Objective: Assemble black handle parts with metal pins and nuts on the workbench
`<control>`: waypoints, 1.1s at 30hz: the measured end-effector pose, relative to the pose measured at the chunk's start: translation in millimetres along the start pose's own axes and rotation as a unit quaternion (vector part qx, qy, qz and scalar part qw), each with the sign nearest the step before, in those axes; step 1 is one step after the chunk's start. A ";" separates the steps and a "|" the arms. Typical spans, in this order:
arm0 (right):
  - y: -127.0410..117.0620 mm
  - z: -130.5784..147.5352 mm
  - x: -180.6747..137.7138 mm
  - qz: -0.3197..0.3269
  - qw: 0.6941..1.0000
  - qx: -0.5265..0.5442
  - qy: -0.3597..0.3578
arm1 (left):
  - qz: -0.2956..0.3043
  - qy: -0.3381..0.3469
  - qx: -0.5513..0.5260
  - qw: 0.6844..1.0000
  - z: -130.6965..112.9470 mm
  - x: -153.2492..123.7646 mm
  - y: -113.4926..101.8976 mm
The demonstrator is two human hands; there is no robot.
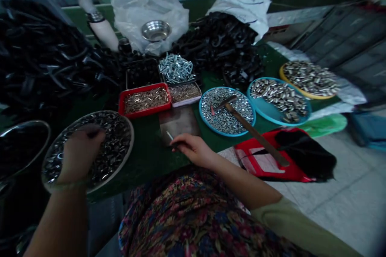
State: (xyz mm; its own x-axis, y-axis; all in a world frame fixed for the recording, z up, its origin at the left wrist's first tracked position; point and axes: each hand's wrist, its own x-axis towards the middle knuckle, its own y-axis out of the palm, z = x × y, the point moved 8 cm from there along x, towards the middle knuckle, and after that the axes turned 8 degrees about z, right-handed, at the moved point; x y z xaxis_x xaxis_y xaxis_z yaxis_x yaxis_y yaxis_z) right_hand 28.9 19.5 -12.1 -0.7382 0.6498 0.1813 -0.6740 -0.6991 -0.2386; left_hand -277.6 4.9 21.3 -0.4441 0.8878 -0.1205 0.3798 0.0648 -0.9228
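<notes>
My left hand (81,148) is over a round tray (131,136) heaped with small shiny dark curved metal parts (113,144). Its fingers are bent down toward the parts but smeared by motion, so whether they grip one is unclear. Just above the table's front edge, my right hand (194,149) is closed in a pinch on a small dark piece with a silver pin (169,135) sticking out of it. Most of that piece is hidden by the fingers. Under its tip lies a flat grey metal plate (181,120).
A red tray (144,113) of thin pins adjoins boxes of silver screws (177,68) and small brown parts (184,91). A hammer (256,132) lies across a blue tray (201,114) and a red-black bag (280,168). Dark parts pile up left (45,56) and behind (223,40).
</notes>
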 end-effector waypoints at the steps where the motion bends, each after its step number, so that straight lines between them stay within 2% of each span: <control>1: 3.3 6.9 -1.7 0.034 0.998 -0.041 -0.028 | 0.023 0.001 -0.080 0.997 -16.9 -7.7 9.3; 3: 6.8 17.9 -6.3 0.079 0.988 -0.107 -0.076 | 0.117 0.050 -0.245 0.961 -66.7 -27.0 40.7; 5: -0.2 22.7 -11.4 0.072 0.983 -0.140 -0.099 | 0.206 0.104 -0.362 0.903 -119.7 -47.8 73.6; 7: -19.2 20.7 -18.4 0.019 0.984 -0.156 -0.089 | 0.255 0.131 -0.430 0.856 -159.7 -61.9 98.8; 9: -44.0 16.0 -31.5 -0.048 0.982 -0.169 -0.072 | 0.283 0.159 -0.455 0.829 -190.3 -68.4 115.2; 13: -93.8 5.1 -75.9 -0.177 0.968 -0.169 -0.051 | 0.322 0.291 -0.400 0.807 -258.6 -70.9 133.8; 14: -106.7 0.8 -89.3 -0.217 0.963 -0.153 -0.038 | 0.310 0.334 -0.369 0.810 -278.0 -69.7 137.8; 16: -130.5 -8.4 -115.3 -0.299 0.949 -0.102 -0.008 | 0.254 0.414 -0.254 0.836 -316.2 -66.9 150.4; 17: -139.9 -12.0 -126.1 -0.332 0.941 -0.074 0.002 | 0.224 0.441 -0.176 0.851 -333.1 -65.9 160.5; 19: -152.3 -16.8 -140.7 -0.370 0.929 -0.030 0.018 | 0.197 0.466 -0.059 0.860 -358.8 -65.0 184.2; 21: -157.4 -20.2 -147.3 -0.382 0.924 -0.006 0.038 | 0.190 0.481 -0.008 0.856 -372.5 -66.9 202.5; 24: -155.3 -25.9 -148.0 -0.377 0.924 0.024 0.061 | 0.188 0.488 -0.003 0.853 -373.8 -69.3 212.8; 26: -150.4 -30.4 -144.4 -0.367 0.927 0.053 0.065 | 0.214 0.461 -0.071 0.858 -365.7 -64.9 210.2; 28: -144.6 -33.6 -138.1 -0.354 0.929 0.085 0.062 | 0.274 0.392 -0.224 0.849 -351.7 -56.2 204.1; 29: -141.5 -34.3 -133.9 -0.345 0.932 0.099 0.059 | 0.312 0.338 -0.323 0.827 -342.5 -52.0 201.5; 30: -138.0 -34.3 -129.0 -0.333 0.935 0.110 0.056 | 0.350 0.274 -0.422 0.791 -332.3 -49.3 199.9; 33: -125.0 -33.4 -111.1 -0.285 0.949 0.125 0.057 | 0.427 0.095 -0.619 0.652 -303.0 -53.9 196.3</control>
State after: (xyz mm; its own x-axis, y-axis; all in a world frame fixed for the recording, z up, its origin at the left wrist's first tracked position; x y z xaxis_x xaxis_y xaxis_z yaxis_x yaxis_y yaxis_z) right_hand 196.1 44.7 -34.3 -0.2540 0.9616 0.1041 -0.9588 -0.2645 0.1036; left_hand 66.8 107.8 -42.5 0.4228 0.8735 -0.2413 0.8389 -0.2765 0.4689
